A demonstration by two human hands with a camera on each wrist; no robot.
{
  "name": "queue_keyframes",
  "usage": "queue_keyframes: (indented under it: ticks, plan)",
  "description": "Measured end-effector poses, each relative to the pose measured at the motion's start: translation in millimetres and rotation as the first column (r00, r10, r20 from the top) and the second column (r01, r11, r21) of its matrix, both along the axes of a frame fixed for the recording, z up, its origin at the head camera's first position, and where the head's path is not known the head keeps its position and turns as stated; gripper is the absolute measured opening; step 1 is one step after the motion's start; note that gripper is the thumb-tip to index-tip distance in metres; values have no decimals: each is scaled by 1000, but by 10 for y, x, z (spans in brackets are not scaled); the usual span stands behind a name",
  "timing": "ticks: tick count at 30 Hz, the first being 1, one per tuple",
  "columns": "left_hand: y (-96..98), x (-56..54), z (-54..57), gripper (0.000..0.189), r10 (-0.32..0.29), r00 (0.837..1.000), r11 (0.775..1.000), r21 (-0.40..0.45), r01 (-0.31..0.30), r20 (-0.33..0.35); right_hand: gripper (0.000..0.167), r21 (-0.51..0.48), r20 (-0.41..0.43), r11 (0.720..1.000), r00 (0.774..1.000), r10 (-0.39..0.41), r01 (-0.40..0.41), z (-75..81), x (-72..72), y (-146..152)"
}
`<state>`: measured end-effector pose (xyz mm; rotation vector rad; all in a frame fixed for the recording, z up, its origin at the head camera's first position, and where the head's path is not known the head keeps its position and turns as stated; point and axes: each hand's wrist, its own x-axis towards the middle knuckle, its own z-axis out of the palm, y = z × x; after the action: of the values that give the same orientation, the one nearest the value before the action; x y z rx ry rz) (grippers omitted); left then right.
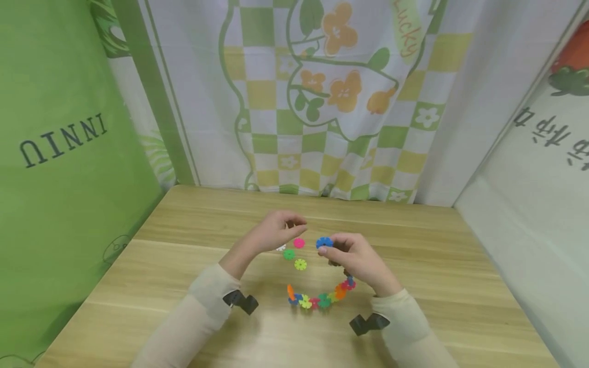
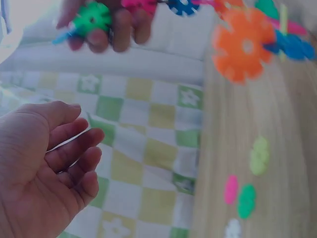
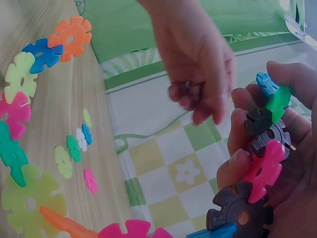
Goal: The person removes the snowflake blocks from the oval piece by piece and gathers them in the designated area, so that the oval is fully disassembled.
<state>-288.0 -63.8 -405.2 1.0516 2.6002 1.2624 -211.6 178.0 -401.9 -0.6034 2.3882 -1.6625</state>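
My right hand point(image 1: 359, 258) pinches a blue notched plastic disc point(image 1: 324, 241) between thumb and fingers. That disc ends a chain of interlocking snowflake discs, which curves down below the palm to an orange disc point(image 1: 290, 292) at its far end. In the right wrist view, green, black and pink discs point(image 3: 267, 171) of the chain lie against the curled fingers. To the left, my left hand point(image 1: 277, 229) hovers over the table, fingers loosely bent and holding nothing. Beneath it are loose discs: pink point(image 1: 299, 243), green point(image 1: 289, 254), yellow point(image 1: 300, 264) and a partly hidden white one point(image 1: 281, 248).
A wooden table point(image 1: 184, 286) spans the space below both hands. Also loose on it is a small blue disc point(image 3: 86, 134), seen in the right wrist view. Checkered curtain point(image 1: 294, 153) hangs behind the table; a green cloth point(image 1: 60, 204) stands at the left side.
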Motion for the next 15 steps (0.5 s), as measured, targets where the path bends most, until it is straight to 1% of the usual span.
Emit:
queue_keyframes:
  ticks: [5, 7, 8, 12, 15]
  plan:
    - [14, 179, 178, 19, -56, 995, 997, 54, 61, -85, 20, -5, -12, 1000, 1000, 3, -3, 3, 16, -7]
    - [21, 250, 226, 18, -82, 989, 992, 85, 93, -121, 22, -13, -18, 1000, 1000, 8, -8, 5, 20, -10]
    - [24, 286, 246, 17, -99, 987, 988, 103, 113, -128, 23, -15, -22, 1000, 1000, 13, -13, 5, 21, -12]
    - [57, 402, 278, 15, -159, 973, 970, 156, 185, -167, 24, -26, -34, 999, 999, 27, -28, 11, 28, -21]
    - [84, 463, 276, 13, -186, 966, 959, 180, 219, -179, 21, -30, -35, 999, 999, 30, -31, 18, 44, -28]
